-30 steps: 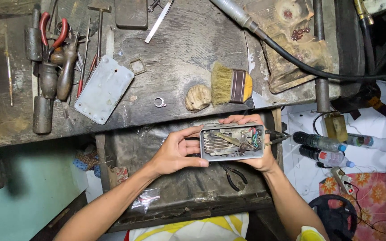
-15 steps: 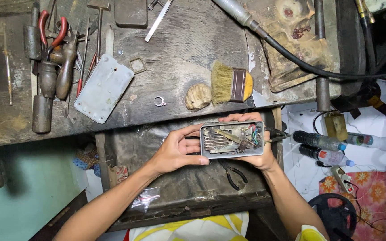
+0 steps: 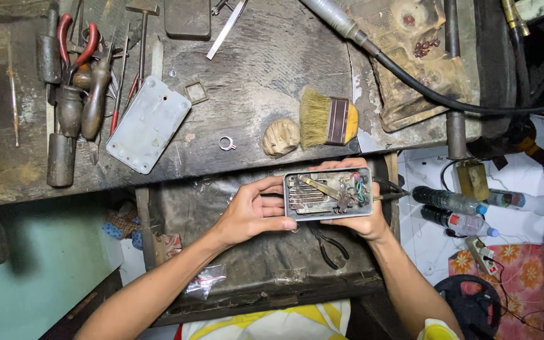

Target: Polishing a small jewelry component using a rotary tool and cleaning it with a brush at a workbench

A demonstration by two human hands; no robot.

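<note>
Little has moved – the box (image 3: 328, 194) stays between our hands, over the drawer below the surface (image 3: 253, 82); left hand (image 3: 253, 213) and right hand (image 3: 363, 220) clasp its ends, open side up to show wiring

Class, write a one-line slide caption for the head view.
Both hands, left hand and right hand, hold an open metal box of wires over a drawer, below a cluttered workbench.

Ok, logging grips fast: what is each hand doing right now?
Left hand: closed on the left end of the open metal box.
Right hand: closed under the box's right end, supporting it.
</note>
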